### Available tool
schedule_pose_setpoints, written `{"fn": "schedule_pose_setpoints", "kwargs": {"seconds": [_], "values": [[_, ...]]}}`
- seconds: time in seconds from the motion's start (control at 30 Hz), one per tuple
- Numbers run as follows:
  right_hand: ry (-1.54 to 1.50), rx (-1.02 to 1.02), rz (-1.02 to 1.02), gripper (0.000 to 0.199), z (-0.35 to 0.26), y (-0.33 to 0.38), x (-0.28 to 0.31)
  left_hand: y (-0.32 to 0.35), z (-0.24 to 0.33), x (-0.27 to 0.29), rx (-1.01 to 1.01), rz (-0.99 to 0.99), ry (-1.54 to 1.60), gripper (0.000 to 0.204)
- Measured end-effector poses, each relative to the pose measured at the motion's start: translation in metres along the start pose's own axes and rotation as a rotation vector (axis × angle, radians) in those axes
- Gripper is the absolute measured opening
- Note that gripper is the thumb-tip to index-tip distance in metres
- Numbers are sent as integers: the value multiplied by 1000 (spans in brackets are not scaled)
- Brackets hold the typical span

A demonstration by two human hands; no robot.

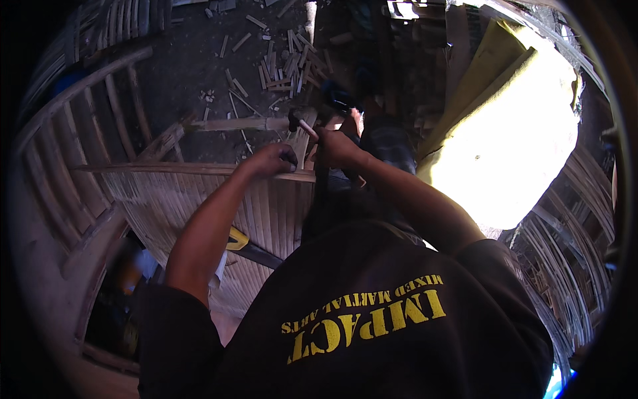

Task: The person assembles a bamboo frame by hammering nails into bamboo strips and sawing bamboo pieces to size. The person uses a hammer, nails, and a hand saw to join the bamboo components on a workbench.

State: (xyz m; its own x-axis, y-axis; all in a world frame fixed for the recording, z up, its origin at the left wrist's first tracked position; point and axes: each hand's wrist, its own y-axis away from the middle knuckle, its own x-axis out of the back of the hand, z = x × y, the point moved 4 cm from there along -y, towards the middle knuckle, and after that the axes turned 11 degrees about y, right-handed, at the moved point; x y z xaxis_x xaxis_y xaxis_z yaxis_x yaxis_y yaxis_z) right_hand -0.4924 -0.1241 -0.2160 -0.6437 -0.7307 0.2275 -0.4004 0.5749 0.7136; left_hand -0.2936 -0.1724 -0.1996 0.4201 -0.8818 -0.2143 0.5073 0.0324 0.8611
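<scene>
My right hand (337, 147) is wrapped round the pale handle of a hammer (308, 129), whose dark head points up and to the left. My left hand (268, 160) rests at a long split-bamboo strip (153, 168), its fingers curled in; whatever they pinch is too small or hidden to make out. This strip runs along the far edge of a slatted bamboo panel (199, 203) lying under my left forearm. The hammer head is held above and slightly right of my left hand, apart from the strip.
A saw with a yellow handle (236, 239) lies on the panel near my body. Cut bamboo pieces (286, 70) litter the dark floor ahead. To the right stands a bright yellowish sheet (512, 146), with bundled bamboo strips (558, 266) beside it. A bamboo frame (86, 100) is at left.
</scene>
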Motion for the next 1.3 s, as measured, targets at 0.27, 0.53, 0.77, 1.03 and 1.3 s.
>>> {"fn": "schedule_pose_setpoints", "kwargs": {"seconds": [0.27,0.53,0.77,1.03,1.3], "values": [[41,269,262,45,-19,57,83,5,3,-2,88,-6,-15,31],[68,340,78,57,-40,76,71,3,-3,-2,106,64,-87,35],[-38,293,355,62,-42,82,80,-1,-7,-3,57,39,-104,43],[5,277,25,64,-49,97,68,-8,-16,-2,131,32,-149,42],[-41,115,228,62,-51,102,76,-11,-21,6,75,-3,-89,53]]}}
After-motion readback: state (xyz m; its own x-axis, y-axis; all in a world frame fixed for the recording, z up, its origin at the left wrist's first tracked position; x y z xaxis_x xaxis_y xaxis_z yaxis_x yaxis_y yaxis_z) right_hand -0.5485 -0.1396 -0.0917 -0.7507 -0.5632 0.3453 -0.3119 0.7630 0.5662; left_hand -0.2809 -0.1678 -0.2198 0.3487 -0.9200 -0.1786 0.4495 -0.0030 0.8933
